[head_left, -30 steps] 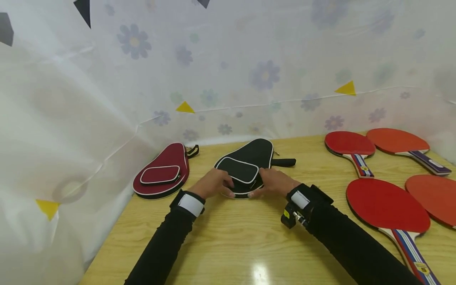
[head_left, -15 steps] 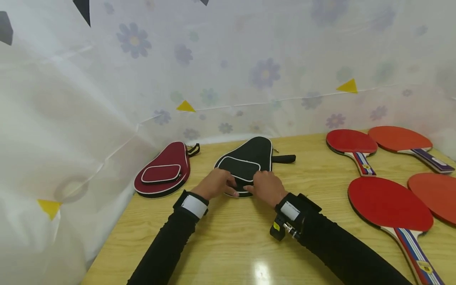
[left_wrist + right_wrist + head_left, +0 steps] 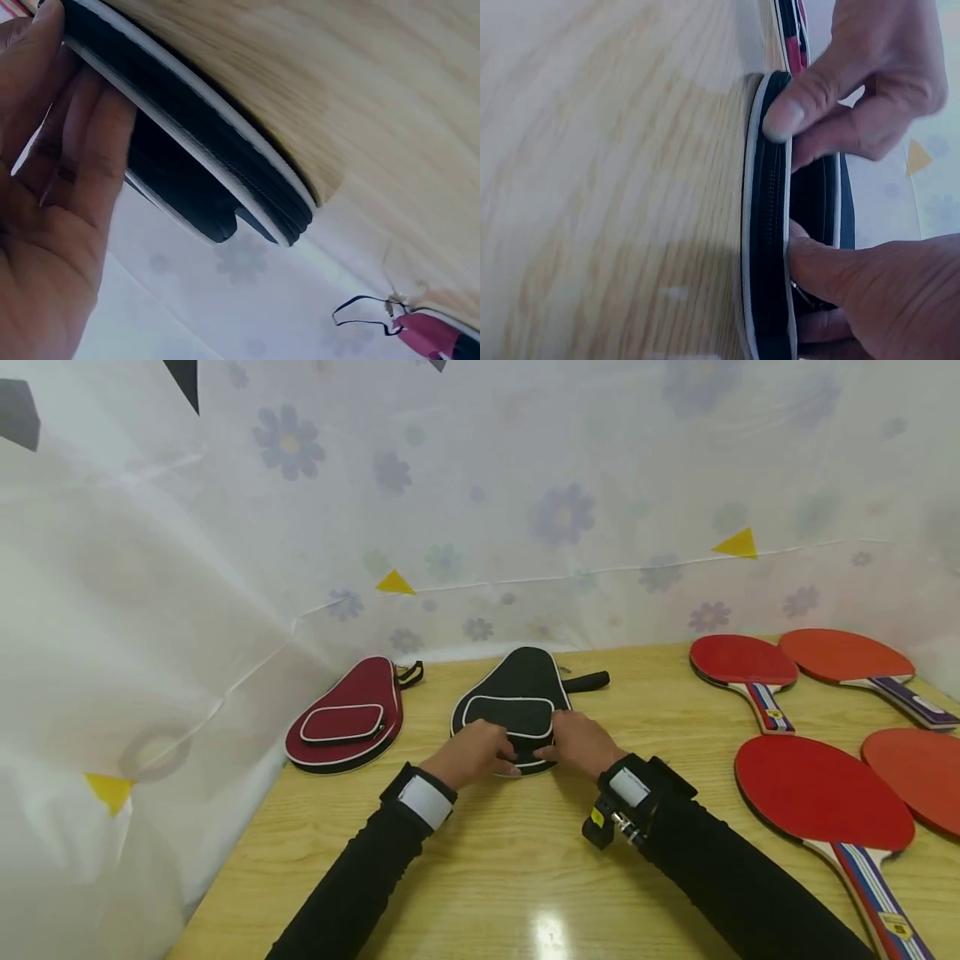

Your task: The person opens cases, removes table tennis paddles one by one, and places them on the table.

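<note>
In the head view a black table tennis bat case [image 3: 527, 672] lies flat on the wooden table, with a white-edged front pocket [image 3: 516, 717]. My left hand [image 3: 474, 752] grips its near rim, thumb on the zipped side and fingers over the top, as the left wrist view shows the hand [image 3: 56, 232] on the edge [image 3: 195, 124]. At the pocket's right end my right hand [image 3: 583, 743] grips the case with thumb and curled fingers. A metal zip pull [image 3: 802, 294] shows just by its thumb in the right wrist view; whether it is pinched is hidden.
A maroon bat case [image 3: 348, 714] lies to the left. On the right are several bats, among them a red one [image 3: 821, 789] near the front, a smaller red one [image 3: 742, 658] and an orange one [image 3: 847, 652] behind. A flowered sheet [image 3: 480, 527] hangs behind the table.
The black case has turned slightly and its strap now tilts upward. My left hand has moved a little right along the rim; the right hand went left, then back right.
</note>
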A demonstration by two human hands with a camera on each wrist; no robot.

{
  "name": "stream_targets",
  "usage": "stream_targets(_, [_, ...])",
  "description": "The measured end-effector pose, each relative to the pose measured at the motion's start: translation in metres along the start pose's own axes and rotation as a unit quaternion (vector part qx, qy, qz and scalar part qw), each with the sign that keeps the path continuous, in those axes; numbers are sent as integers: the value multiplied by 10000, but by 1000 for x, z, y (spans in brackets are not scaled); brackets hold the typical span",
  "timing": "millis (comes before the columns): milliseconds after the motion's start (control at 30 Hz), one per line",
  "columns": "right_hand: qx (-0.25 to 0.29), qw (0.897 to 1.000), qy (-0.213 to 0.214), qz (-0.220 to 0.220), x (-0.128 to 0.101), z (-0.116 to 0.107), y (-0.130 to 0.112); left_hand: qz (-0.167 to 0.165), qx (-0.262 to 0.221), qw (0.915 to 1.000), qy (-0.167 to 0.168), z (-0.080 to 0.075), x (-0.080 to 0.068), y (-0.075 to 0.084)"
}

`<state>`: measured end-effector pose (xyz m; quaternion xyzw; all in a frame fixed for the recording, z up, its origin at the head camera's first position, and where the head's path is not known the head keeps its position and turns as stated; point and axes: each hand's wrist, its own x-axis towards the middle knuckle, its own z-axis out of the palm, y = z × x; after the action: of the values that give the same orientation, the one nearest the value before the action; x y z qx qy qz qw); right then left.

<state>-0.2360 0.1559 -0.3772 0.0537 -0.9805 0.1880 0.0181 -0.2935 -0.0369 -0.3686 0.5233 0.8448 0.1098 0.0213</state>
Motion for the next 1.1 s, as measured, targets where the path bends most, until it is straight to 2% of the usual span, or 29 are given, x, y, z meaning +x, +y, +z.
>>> stream_targets(200, [102,9998,-74,-157,4,3,5,63,-85,9997,-233,0,-12,-13])
stream_targets(367, [166,9992,-145,-333,7,0,7,57,-180,9996,-205,-3,-19,-21])
stream_targets(567, [248,9979,-324,-500,12,-3,12,75,-183,9998,-99,-6,-21,-18])
stream_targets(767, [296,9972,-417,-548,15,-5,18,294,-103,9995,44,-4,-17,-14])
stream_targets(967, [604,9968,-365,-373,12,1,16,81,-70,9999,-11,-3,-13,-11])
stream_targets(1100, [745,9939,-401,-710,6,1,15,53,-10,10000,22,-3,-14,-11])
